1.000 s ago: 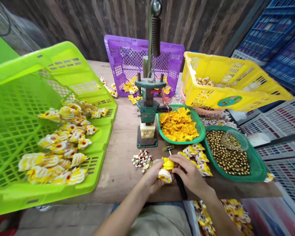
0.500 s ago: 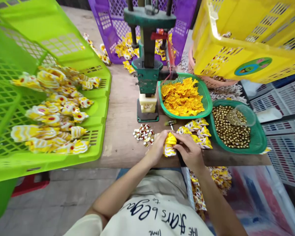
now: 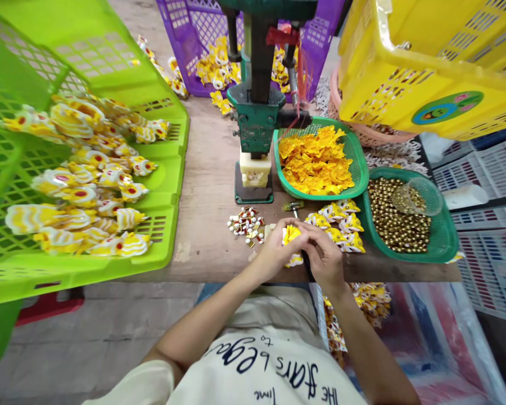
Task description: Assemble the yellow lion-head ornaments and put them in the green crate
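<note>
Close to the table's front edge, my left hand [image 3: 280, 246] is closed around a yellow-and-white plastic piece [image 3: 292, 260]. My right hand [image 3: 324, 248] meets it from the other side, fingers bent and pinched against the piece; my thumbs and fingers cover much of it. Just left of my hands lies a pile of small red, white and gold parts [image 3: 247, 224]. Several finished-looking yellow-and-white pieces [image 3: 341, 225] lie to the right. Behind my hands rests a small hammer-like tool [image 3: 294, 207], partly hidden.
A green hand press [image 3: 254, 126] stands ahead. Beside it are a green basket [image 3: 358, 149] of yellow parts and a green tray [image 3: 444, 239] of gold beads with a clear cup [image 3: 434, 199]. Green [image 3: 160, 191], purple [image 3: 326, 42] and yellow [image 3: 388, 67] crates surround the table [image 3: 211, 236].
My left thumb has come across the top of the plastic piece, hiding more of it. My right hand has drawn in against the left. The whole view has shifted slightly.
</note>
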The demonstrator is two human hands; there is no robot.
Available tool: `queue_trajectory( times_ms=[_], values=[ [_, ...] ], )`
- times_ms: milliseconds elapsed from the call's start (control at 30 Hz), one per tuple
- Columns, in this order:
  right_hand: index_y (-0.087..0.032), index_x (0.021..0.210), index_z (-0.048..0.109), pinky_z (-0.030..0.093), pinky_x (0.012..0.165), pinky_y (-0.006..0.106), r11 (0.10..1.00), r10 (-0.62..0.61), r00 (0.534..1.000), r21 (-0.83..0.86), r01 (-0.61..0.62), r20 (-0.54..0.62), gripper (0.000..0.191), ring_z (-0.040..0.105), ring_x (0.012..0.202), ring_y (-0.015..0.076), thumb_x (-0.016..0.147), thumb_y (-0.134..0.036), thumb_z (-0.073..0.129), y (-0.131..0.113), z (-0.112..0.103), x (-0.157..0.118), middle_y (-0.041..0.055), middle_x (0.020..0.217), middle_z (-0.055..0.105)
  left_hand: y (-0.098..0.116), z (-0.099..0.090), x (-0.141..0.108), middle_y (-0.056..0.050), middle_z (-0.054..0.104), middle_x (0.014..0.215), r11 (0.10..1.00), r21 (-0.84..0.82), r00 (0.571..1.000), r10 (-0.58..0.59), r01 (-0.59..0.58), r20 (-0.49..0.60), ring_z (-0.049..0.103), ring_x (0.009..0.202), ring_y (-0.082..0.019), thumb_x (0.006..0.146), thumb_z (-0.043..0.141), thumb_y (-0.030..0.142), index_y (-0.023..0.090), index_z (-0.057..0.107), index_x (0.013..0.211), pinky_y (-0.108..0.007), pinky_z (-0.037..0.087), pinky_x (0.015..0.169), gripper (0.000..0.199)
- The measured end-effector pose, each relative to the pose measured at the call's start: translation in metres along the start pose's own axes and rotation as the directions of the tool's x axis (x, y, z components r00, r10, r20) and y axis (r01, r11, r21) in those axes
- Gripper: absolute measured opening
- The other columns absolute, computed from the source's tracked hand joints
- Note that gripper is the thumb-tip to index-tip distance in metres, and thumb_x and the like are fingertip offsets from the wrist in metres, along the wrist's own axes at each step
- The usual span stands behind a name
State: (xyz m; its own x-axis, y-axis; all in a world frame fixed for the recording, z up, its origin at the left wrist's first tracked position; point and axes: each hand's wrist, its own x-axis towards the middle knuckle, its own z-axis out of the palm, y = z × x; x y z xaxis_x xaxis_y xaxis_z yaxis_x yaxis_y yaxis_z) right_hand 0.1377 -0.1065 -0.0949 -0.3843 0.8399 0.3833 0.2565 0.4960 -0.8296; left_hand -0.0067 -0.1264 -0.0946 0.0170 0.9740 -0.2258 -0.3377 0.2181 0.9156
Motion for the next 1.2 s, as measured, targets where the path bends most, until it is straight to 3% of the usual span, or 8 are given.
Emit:
queue_trajectory(
  times_ms=[100, 233, 533, 667, 800, 900, 1033, 1200],
  values=[
    [-0.024, 0.117, 0.064, 0.051, 0.101, 0.044, 1.000, -0.021, 0.999, 0.002, 0.021, 0.025, 0.029, 0.062, 0.118, 0.0207, 0.093, -0.011, 0.053, -0.006, -0.001, 0.001, 0.0092, 0.124, 0.067, 0.008, 0.001, -0.003, -0.006, 0.064, 0.100, 1.000, 0.020, 0.997, -0.017, 0.016, 0.070, 0.059, 0.082, -0.015, 0.067, 0.081, 0.038, 0.014, 0.052, 0.114, -0.024, 0.047, 0.071, 0.060],
    [-0.023, 0.109, 0.065, 0.051, 0.098, 0.044, 0.999, -0.032, 0.999, -0.020, 0.032, 0.024, 0.024, 0.062, 0.115, 0.0206, 0.092, -0.009, 0.055, -0.012, -0.001, 0.004, 0.0100, 0.122, 0.066, 0.013, -0.002, -0.006, -0.003, 0.060, 0.088, 0.995, 0.095, 0.993, 0.003, -0.014, 0.115, 0.052, 0.071, -0.011, 0.078, 0.071, 0.038, 0.012, 0.054, 0.112, -0.022, 0.042, 0.063, 0.047],
    [-0.023, 0.108, 0.064, 0.053, 0.091, 0.037, 0.992, -0.082, 0.995, -0.096, 0.076, -0.057, 0.024, 0.061, 0.108, 0.0174, 0.092, -0.008, 0.056, -0.016, 0.013, 0.005, 0.0090, 0.117, 0.063, 0.013, -0.011, -0.006, -0.005, 0.063, 0.095, 0.989, 0.136, 0.993, 0.043, -0.057, 0.106, 0.056, 0.079, -0.015, 0.078, 0.068, 0.038, 0.013, 0.057, 0.112, -0.024, 0.044, 0.070, 0.044],
    [-0.022, 0.109, 0.064, 0.052, 0.095, 0.039, 0.992, -0.034, 0.997, -0.122, 0.026, -0.064, 0.019, 0.060, 0.111, 0.0194, 0.093, -0.015, 0.057, -0.021, 0.021, 0.009, 0.0106, 0.122, 0.059, 0.018, -0.017, -0.006, -0.005, 0.065, 0.098, 1.000, -0.013, 0.995, 0.008, -0.007, 0.101, 0.060, 0.083, -0.016, 0.073, 0.073, 0.040, 0.014, 0.058, 0.108, -0.025, 0.046, 0.074, 0.046],
    [-0.021, 0.118, 0.058, 0.054, 0.092, 0.039, 0.990, 0.070, 0.990, -0.115, -0.084, -0.126, 0.025, 0.055, 0.122, 0.0245, 0.094, -0.027, 0.055, -0.030, 0.038, 0.009, 0.0146, 0.129, 0.055, 0.018, -0.024, -0.001, 0.002, 0.061, 0.085, 0.965, -0.261, 0.994, -0.027, -0.003, -0.110, 0.058, 0.069, -0.011, 0.070, 0.076, 0.043, 0.019, 0.052, 0.103, -0.023, 0.047, 0.066, 0.047],
    [-0.022, 0.123, 0.055, 0.055, 0.089, 0.037, 0.990, 0.110, 0.994, -0.081, -0.112, -0.025, 0.034, 0.059, 0.116, 0.0244, 0.090, -0.030, 0.060, -0.028, 0.057, 0.014, 0.0141, 0.126, 0.058, 0.015, -0.032, 0.012, 0.005, 0.056, 0.078, 0.926, -0.376, 0.951, -0.084, -0.036, -0.298, 0.056, 0.064, -0.008, 0.071, 0.076, 0.041, 0.020, 0.048, 0.094, -0.021, 0.046, 0.062, 0.042],
    [-0.019, 0.114, 0.059, 0.054, 0.089, 0.036, 0.981, 0.150, 0.988, -0.120, -0.151, -0.022, 0.031, 0.061, 0.105, 0.0235, 0.085, -0.026, 0.065, -0.005, 0.078, 0.041, 0.0118, 0.112, 0.063, 0.012, -0.051, 0.036, 0.000, 0.061, 0.083, 0.897, -0.433, 0.942, -0.066, -0.089, -0.329, 0.059, 0.072, -0.010, 0.078, 0.067, 0.041, 0.016, 0.055, 0.094, -0.022, 0.048, 0.070, 0.033],
    [-0.015, 0.102, 0.063, 0.051, 0.088, 0.036, 0.965, 0.035, 0.998, -0.257, -0.045, -0.045, 0.015, 0.060, 0.096, 0.0222, 0.089, -0.019, 0.057, 0.023, 0.094, 0.088, 0.0117, 0.102, 0.062, 0.006, -0.078, 0.051, -0.007, 0.071, 0.102, 0.954, -0.260, 0.959, 0.076, -0.150, -0.274, 0.064, 0.092, -0.017, 0.080, 0.065, 0.041, 0.013, 0.066, 0.111, -0.025, 0.048, 0.081, 0.042]
  ],
)
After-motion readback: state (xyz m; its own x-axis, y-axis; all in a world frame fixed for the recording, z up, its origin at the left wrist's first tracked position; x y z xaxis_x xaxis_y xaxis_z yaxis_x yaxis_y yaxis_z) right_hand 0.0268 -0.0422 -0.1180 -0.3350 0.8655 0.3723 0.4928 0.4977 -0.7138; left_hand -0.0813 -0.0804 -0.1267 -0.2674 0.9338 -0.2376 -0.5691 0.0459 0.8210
